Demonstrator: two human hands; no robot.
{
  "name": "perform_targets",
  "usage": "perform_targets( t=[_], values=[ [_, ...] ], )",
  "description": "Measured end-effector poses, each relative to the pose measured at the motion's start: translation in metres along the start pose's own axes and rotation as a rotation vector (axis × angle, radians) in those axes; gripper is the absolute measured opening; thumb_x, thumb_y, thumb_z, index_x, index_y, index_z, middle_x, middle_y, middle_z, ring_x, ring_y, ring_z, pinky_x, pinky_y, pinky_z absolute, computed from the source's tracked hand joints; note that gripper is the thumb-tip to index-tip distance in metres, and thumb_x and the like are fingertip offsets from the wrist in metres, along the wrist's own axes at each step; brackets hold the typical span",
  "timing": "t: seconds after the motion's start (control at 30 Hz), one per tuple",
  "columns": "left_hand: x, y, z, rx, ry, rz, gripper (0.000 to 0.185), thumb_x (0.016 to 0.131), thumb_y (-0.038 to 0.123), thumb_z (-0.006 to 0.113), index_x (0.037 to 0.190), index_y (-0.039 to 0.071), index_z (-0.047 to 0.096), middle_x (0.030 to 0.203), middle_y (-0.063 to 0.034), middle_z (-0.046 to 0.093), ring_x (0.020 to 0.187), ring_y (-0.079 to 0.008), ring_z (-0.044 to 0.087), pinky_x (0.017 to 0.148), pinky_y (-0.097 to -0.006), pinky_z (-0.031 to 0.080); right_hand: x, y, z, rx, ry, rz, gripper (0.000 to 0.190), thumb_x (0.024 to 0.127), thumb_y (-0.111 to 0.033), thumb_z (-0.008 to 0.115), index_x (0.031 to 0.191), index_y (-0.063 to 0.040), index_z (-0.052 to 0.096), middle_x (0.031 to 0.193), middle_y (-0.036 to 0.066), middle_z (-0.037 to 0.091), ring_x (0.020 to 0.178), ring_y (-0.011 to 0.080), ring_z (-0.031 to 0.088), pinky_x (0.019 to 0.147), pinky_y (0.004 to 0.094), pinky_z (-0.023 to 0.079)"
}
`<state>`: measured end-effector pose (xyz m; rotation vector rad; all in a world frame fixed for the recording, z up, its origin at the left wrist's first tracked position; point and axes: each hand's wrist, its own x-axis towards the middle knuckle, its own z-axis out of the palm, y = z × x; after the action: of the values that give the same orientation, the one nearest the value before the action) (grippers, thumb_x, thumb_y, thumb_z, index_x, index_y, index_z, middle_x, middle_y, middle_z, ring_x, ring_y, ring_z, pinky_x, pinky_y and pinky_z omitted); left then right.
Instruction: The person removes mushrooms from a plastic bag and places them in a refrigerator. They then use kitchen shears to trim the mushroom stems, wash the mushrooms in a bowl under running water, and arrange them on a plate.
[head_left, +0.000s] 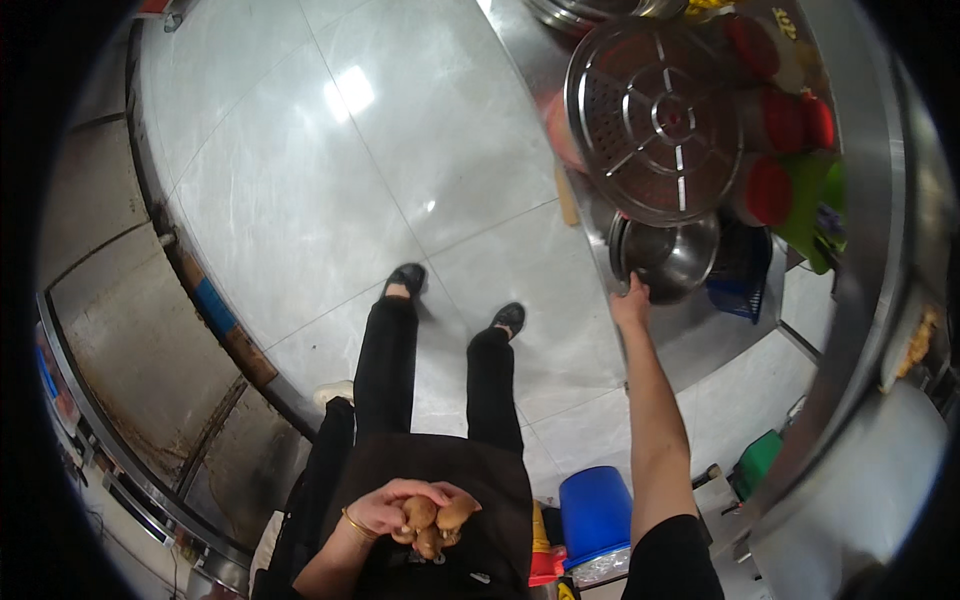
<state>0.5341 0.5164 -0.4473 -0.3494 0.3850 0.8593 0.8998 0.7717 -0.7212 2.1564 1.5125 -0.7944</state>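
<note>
Several brown mushrooms (429, 520) are bunched in my left hand (397, 506), held close against my dark apron. My right arm reaches out to the right, and my right hand (632, 303) grips the near rim of a stainless steel bowl (679, 259). That bowl sits on a steel shelf (694, 356), nested with or beside another metal rim at its left. A large perforated steamer tray (660, 120) lies just beyond, overlapping the bowl's far edge.
Red-lidded jars (769, 191) and a dark blue plastic basket (735, 296) stand right of the bowl. A blue bucket (596, 514) is by my right side. Stained metal cabinets (150, 360) line the left. Another person's dark-clothed leg (337, 431) is close on my left.
</note>
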Motion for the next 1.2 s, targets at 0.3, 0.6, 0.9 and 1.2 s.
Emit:
perform_targets(
  t=[0.3, 0.6, 0.9, 1.2],
  values=[
    [0.011, -0.02, 0.002, -0.025, 0.011, -0.073, 0.048, 0.078, 0.026, 0.067, 0.121, 0.007, 0.061, 0.134, -0.0338, 0.038, 0.119, -0.0412, 0.048, 0.1, -0.0468, 0.036, 0.018, 0.05, 0.011, -0.013, 0.19, -0.063, 0.031, 0.084, -0.023, 0.058, 0.113, -0.013, 0.064, 0.112, 0.013, 0.061, 0.1, 0.0321, 0.061, 0.084, 0.0424, 0.05],
    [0.009, -0.007, 0.058, 0.096, -0.14, -0.159, 0.052, 0.081, 0.033, 0.067, 0.121, 0.0, 0.058, 0.135, -0.024, 0.042, 0.111, -0.0297, 0.054, 0.094, -0.0347, 0.044, -0.081, 0.093, -0.079, 0.254, 0.453, -0.253, 0.023, 0.074, -0.015, 0.07, 0.093, -0.004, 0.063, 0.097, 0.014, 0.058, 0.082, 0.0311, 0.059, 0.072, 0.041, 0.048],
    [-0.045, 0.036, 0.136, 0.466, -0.138, -0.52, 0.061, 0.086, 0.031, 0.063, 0.131, -0.005, 0.045, 0.117, -0.0256, 0.056, 0.066, -0.0226, 0.061, 0.057, -0.0278, 0.05, -0.355, 0.055, -0.13, 0.62, 0.567, -0.11, 0.021, 0.073, -0.015, 0.076, 0.085, -0.004, 0.063, 0.086, 0.01, 0.055, 0.064, 0.023, 0.059, 0.059, 0.0333, 0.049],
    [-0.021, -0.029, 0.235, 0.851, -0.384, -0.735, 0.064, 0.085, 0.038, 0.062, 0.132, -0.001, 0.043, 0.12, -0.0235, 0.053, 0.086, -0.0275, 0.063, 0.057, -0.0306, 0.053, -0.628, 0.063, -0.101, 0.758, 0.635, -0.135, 0.022, 0.068, -0.007, 0.076, 0.088, -0.007, 0.065, 0.086, 0.007, 0.055, 0.073, 0.0218, 0.061, 0.061, 0.0326, 0.051]
  ],
)
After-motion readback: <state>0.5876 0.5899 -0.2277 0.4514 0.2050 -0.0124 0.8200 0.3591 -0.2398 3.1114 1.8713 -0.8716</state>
